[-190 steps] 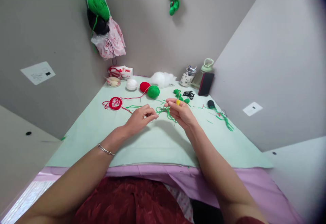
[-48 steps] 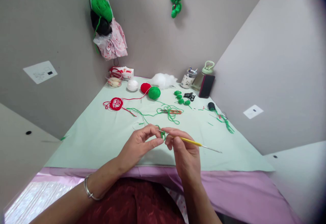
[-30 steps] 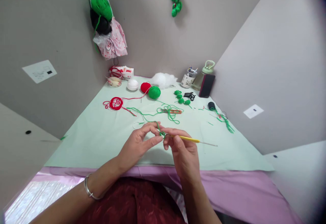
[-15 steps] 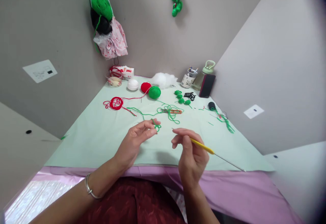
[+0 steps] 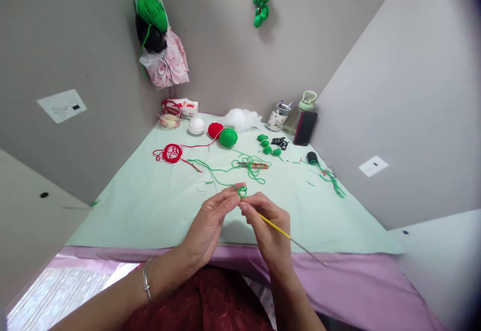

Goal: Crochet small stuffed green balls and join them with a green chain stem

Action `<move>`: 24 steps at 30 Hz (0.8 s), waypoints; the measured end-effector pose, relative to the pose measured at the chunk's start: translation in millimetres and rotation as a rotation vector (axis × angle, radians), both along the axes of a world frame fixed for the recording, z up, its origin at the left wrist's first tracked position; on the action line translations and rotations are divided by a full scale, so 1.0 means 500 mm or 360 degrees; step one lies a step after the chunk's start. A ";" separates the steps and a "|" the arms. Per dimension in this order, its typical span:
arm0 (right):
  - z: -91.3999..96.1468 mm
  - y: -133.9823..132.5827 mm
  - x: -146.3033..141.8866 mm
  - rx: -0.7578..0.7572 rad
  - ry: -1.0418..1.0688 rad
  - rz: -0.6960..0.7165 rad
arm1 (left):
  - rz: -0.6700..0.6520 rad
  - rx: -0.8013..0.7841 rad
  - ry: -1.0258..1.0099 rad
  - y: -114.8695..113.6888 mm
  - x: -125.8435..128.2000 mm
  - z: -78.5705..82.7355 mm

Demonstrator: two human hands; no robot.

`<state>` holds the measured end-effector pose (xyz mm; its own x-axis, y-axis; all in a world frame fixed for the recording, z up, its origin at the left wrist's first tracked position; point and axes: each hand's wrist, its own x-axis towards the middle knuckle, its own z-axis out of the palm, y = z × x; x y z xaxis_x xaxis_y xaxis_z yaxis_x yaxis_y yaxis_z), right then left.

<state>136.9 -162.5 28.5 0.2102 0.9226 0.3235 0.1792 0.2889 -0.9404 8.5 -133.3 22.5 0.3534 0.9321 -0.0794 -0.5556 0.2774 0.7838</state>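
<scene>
Over the table [image 5: 143,210], here's a green yarn loop [image 5: 242,187] pinched by the left hand [image 5: 210,219], fingertips closed, the right hand [image 5: 273,243] touching alongside, fingers curled round a yellow-handled hook [image 5: 276,227], a green ball [image 5: 228,138] farther back

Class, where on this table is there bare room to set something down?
Bare: left front, between the red yarn coil and purple cloth; right front, between the yellow hook and green strands. Crowded: the back, white ball through bottle, and the middle, around the green yarn tangle.
</scene>
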 end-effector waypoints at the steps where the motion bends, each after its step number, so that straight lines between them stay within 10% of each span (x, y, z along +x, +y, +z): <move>1: 0.004 0.000 0.002 -0.0059 0.0065 0.0043 | -0.0011 0.0001 0.0004 0.000 0.000 0.001; 18: -0.006 0.012 0.006 -0.0414 0.0551 0.0270 | -0.0001 -0.0002 -0.0048 0.039 -0.026 0.012; 24: -0.001 0.015 0.022 -0.0405 0.0534 0.0090 | 0.0059 0.0842 0.1245 0.105 -0.102 0.026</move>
